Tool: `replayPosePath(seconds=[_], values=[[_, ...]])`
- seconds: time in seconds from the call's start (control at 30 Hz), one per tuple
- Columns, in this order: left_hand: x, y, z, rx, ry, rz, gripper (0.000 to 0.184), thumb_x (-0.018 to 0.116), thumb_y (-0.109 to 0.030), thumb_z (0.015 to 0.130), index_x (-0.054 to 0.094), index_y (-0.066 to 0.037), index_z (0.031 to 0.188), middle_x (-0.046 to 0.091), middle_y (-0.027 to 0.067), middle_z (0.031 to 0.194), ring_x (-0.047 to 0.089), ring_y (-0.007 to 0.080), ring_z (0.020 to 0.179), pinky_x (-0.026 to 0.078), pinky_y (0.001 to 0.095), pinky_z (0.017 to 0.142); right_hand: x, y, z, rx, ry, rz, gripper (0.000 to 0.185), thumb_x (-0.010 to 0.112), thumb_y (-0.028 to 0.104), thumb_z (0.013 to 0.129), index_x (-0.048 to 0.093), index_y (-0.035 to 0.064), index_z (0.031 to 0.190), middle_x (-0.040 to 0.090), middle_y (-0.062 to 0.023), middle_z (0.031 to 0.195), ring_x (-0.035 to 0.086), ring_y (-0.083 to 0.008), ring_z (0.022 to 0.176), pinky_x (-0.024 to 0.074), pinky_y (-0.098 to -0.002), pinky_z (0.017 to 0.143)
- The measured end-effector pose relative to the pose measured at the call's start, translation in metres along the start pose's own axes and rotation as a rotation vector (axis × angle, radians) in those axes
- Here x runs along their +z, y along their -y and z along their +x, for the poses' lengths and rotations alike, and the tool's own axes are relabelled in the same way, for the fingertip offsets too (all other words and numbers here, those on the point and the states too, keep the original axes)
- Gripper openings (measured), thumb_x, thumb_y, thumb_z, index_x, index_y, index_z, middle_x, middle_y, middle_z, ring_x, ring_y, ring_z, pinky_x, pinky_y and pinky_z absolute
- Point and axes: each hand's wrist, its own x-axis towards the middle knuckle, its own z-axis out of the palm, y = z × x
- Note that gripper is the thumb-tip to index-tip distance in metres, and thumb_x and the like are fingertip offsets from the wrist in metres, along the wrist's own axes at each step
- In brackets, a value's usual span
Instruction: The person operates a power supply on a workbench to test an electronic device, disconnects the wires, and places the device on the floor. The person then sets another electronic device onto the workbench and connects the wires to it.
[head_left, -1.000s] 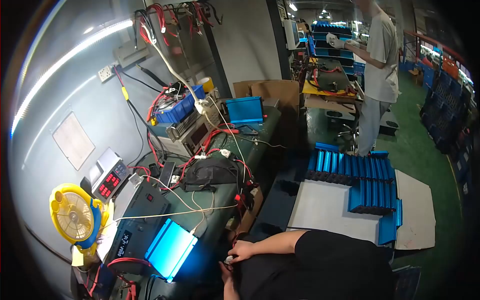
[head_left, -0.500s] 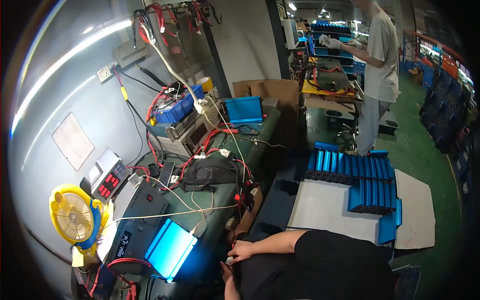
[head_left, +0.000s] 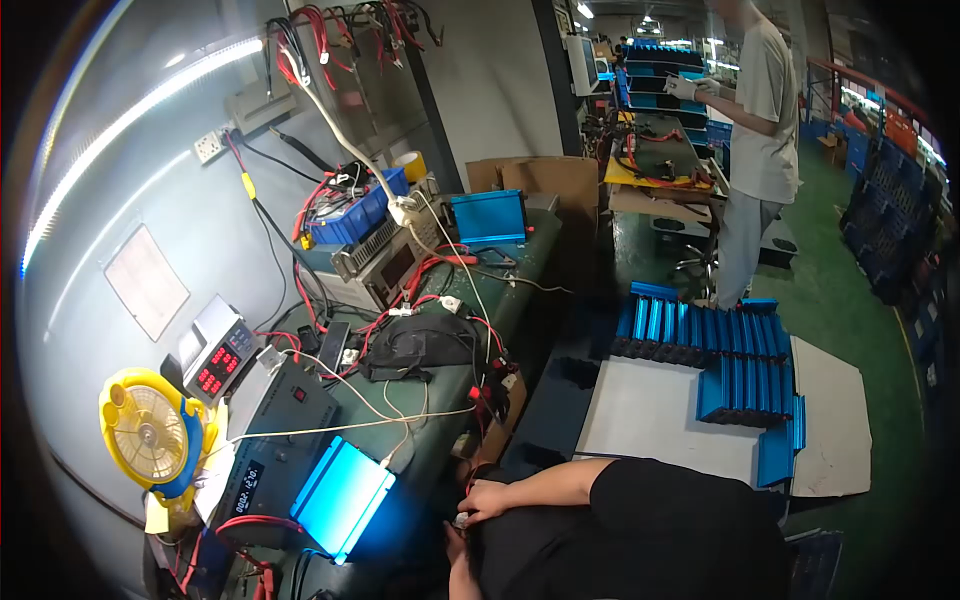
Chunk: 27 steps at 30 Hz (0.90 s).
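Low in the head view, next to the bench's near edge, my right hand (head_left: 487, 499) is closed with its fingers curled down around a small white piece (head_left: 461, 520). Just below it my left hand (head_left: 456, 546) comes up from the bottom edge, its fingers closed against the same piece and partly in shadow. What kind of part the piece is cannot be made out. A thin red wire shows beside the right fingers. Left of my hands, a blue metal case (head_left: 345, 500) lies tilted under bright light, with a white cable plugged into its upper corner.
On the green bench are a black bag (head_left: 422, 347), a meter with red digits (head_left: 222, 368), a yellow fan (head_left: 150, 430) and loose cables. Rows of blue cases (head_left: 745, 385) stand on a white board to the right. A gloved co-worker (head_left: 765, 130) stands beyond.
My hands stay nearly where they were, around the small white piece. The co-worker's gloved hands have moved rightward and closer together.
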Motion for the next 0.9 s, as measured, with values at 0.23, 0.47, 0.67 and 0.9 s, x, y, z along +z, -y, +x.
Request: replayPosePath(seconds=[0.23, 0.47, 0.67, 0.9], values=[[0.004, -0.001, -0.002, 0.000, 0.023, -0.032, 0.084, 0.050, -0.072, 0.094, 0.035, -0.010, 0.148, 0.056, 0.0227, 0.132, 0.055, 0.0364, 0.122, 0.044, 0.0420, 0.099, 0.000, 0.000, 0.002, 0.011, 0.000, -0.014, 0.041, 0.059, 0.055, 0.094, 0.067, 0.0151, 0.104, 0.072, -0.0152, 0.092, 0.067, -0.0417, 0.093, 0.0463, -0.0534, 0.095], [0.000, 0.000, -0.003, 0.000, 0.035, -0.063, 0.078, 0.049, -0.071, 0.095, 0.038, -0.011, 0.143, 0.056, 0.0203, 0.127, 0.055, 0.0337, 0.116, 0.043, 0.0408, 0.095, 0.003, 0.000, 0.004, -0.025, -0.024, -0.043, 0.040, 0.059, 0.054, 0.094, 0.067, 0.0152, 0.100, 0.071, -0.0149, 0.088, 0.068, -0.0400, 0.092, 0.0464, -0.0524, 0.091], [0.008, -0.018, 0.006, 0.031, 0.060, -0.094, 0.073, 0.048, -0.070, 0.096, 0.040, -0.011, 0.138, 0.056, 0.0182, 0.122, 0.055, 0.0315, 0.111, 0.043, 0.0398, 0.091, 0.002, 0.000, 0.003, 0.007, -0.006, -0.046, 0.044, 0.055, 0.056, 0.097, 0.067, 0.0137, 0.097, 0.070, -0.0151, 0.082, 0.067, -0.0395, 0.085, 0.0466, -0.0513, 0.085], [0.014, -0.043, 0.020, 0.078, 0.093, -0.116, 0.067, 0.047, -0.069, 0.097, 0.043, -0.012, 0.132, 0.056, 0.0158, 0.116, 0.055, 0.0289, 0.105, 0.043, 0.0386, 0.087, 0.010, -0.002, 0.003, -0.018, -0.081, -0.014, 0.046, 0.054, 0.056, 0.098, 0.066, 0.0118, 0.095, 0.068, -0.0167, 0.077, 0.067, -0.0393, 0.080, 0.0469, -0.0493, 0.082]])
